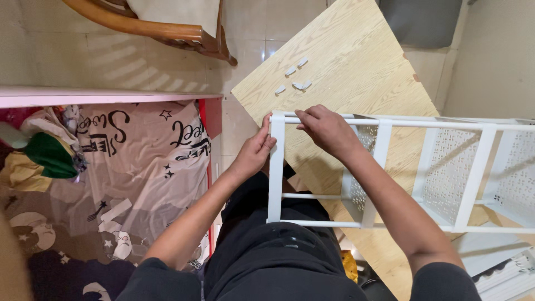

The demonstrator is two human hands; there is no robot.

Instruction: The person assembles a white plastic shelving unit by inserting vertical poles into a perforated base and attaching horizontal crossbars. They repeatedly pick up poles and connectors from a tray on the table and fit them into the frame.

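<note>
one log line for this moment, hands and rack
left hand grips white metal rack corner post | right hand on top rail | wooden board beneath

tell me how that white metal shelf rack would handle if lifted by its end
The white rack looks rigid and probably light, being thin tubes and perforated panels. It is long, lying sideways, so it would likely swing or tilt if lifted where the left hand and right hand hold.
</note>
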